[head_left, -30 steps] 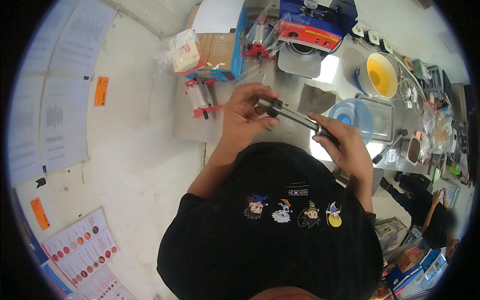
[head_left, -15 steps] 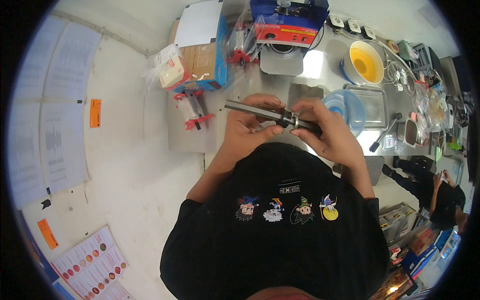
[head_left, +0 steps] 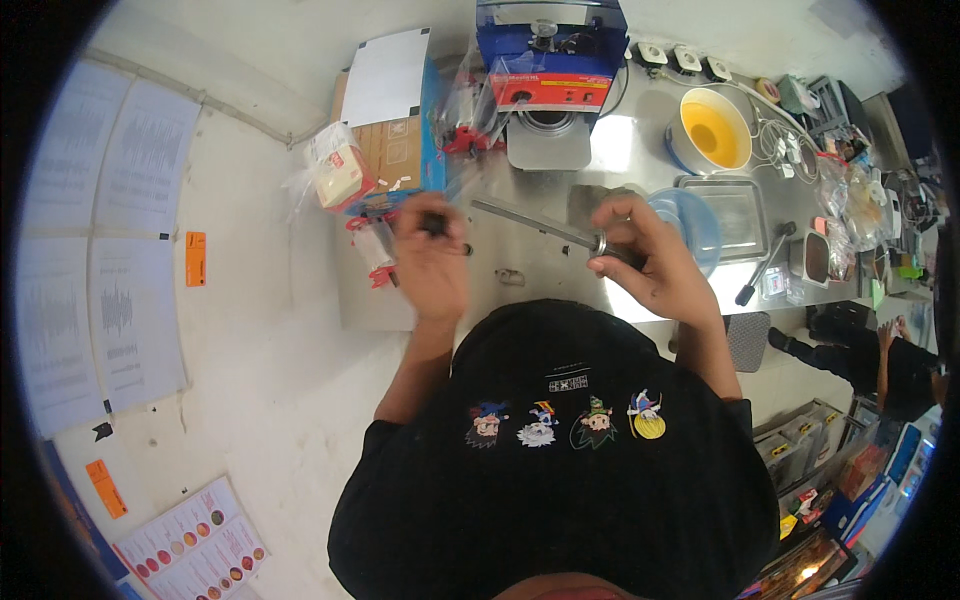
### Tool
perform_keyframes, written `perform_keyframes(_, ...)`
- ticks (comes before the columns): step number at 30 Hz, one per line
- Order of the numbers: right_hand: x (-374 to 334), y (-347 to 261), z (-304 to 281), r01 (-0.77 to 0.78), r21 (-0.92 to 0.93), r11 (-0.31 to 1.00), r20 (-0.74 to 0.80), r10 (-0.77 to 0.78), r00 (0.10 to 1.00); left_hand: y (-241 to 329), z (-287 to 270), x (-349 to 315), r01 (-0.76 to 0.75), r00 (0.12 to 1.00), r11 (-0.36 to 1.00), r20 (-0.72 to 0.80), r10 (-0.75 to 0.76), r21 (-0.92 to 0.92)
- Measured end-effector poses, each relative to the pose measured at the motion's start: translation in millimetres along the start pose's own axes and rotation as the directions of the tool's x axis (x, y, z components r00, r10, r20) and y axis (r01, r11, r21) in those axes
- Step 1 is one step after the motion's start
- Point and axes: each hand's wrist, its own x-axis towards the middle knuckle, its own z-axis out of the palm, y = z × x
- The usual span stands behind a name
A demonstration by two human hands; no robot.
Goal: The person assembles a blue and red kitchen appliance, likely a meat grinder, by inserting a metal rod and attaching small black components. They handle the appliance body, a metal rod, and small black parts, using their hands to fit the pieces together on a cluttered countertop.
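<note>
In my right hand (head_left: 655, 260) is a metal rod (head_left: 535, 220) with a dark handle and a shiny ring where the two meet. My fingers close round the handle, and the rod's free end points up and left. My left hand (head_left: 434, 275) is off the rod, smeared by motion, with a small black part (head_left: 434, 223) at its fingers. A small, shiny, clear-looking piece (head_left: 510, 277) lies on the metal table (head_left: 480, 300) between my hands. Under the left hand's far side, a clear roll with red ends (head_left: 375, 248) is partly covered.
A cardboard box (head_left: 398, 150) and a blue-and-red machine (head_left: 550, 90) stand at the back. Right of my hand are a translucent blue bowl (head_left: 705, 230), a metal tray (head_left: 755, 215) and a yellow-lined bucket (head_left: 712, 130). Another person (head_left: 890, 360) is at far right.
My left hand has come away from the rod and moved left, with the black part that sat near the ring. The right hand still holds the handle. The small piece on the table now shows.
</note>
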Motion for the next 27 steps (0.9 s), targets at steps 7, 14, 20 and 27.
perform_keyframes(7, 5.5, 4.2, 11.9, -0.014, 0.358, 0.934, 0.074, -0.013, 0.997, -8.0, 71.1, -6.6, -0.120, 0.774, 0.812, 0.566, -0.285, 0.572)
perform_keyframes(14, 0.4, -9.2, -2.5, -0.114, 0.435, 0.893, 0.221, 0.016, 0.975, 8.4, 75.0, 25.4, -0.251, 0.706, 0.833, 0.682, -0.191, 0.493)
perform_keyframes(20, -24.5, -6.0, -25.0, -0.111, 0.317, 0.942, 0.160, 0.062, 0.985, 29.7, 37.9, 40.3, -0.055, 0.950, 0.996, 0.311, 0.033, 0.063)
perform_keyframes(27, -23.5, -23.5, -0.2, 0.006, 0.051, 0.999, -0.019, -0.005, 1.000, 55.0, 63.0, 28.0, 0.220, 0.969, 0.899, 0.188, -0.158, -0.378)
